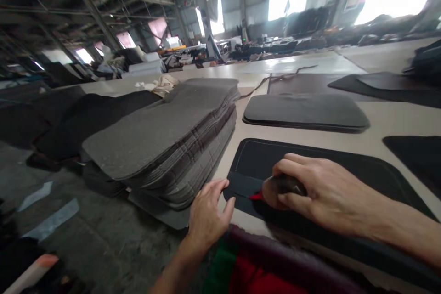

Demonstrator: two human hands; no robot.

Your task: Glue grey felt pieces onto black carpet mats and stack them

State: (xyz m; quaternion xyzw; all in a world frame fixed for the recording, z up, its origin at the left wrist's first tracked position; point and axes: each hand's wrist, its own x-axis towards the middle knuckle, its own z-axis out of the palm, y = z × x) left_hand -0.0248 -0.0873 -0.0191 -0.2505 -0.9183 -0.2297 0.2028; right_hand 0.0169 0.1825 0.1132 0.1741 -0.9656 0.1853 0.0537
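Note:
A black mat (317,161) with rounded corners and a pale stitched line lies flat in front of me. My right hand (303,188) is closed around a tool with a rounded dark handle (280,190). Its short red end (256,196) points left, low over a darker strip (244,186) at the mat's left end; the tool's exact kind is not clear. At that same end, my left hand (212,206) rests its fingertips by the mat's edge, thumb and fingers apart, holding nothing. My right palm hides part of the handle.
A tall stack of grey mats (168,124) stands to the left. Behind the black mat lies a low grey pile (305,111), with another dark piece (418,156) at right. A thin brown strip (255,87) crosses the pale table (375,121). Translucent scraps (53,220) lie on the floor.

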